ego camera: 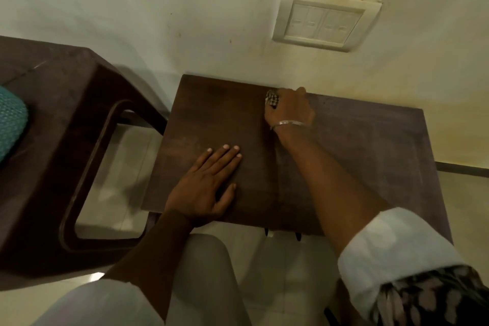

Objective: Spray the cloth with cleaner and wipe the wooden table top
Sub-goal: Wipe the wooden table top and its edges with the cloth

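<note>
My right fingers (296, 95) were curled tight on a small checked cloth (272, 99), bunched and pressed to the wooden worktop (357, 145) at its far edge, against the wall (211, 8). A thin bracelet (291, 122) sat on that wrist. My left hand (206, 182) lay flat near the front left, its fingers (227, 153) straight and close together, holding nothing. A dark chair (53, 140) stood just beside the worktop, on my left.

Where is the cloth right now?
In the head view, the cloth is bunched under the right hand at the table top's far edge, against the wall.
</note>
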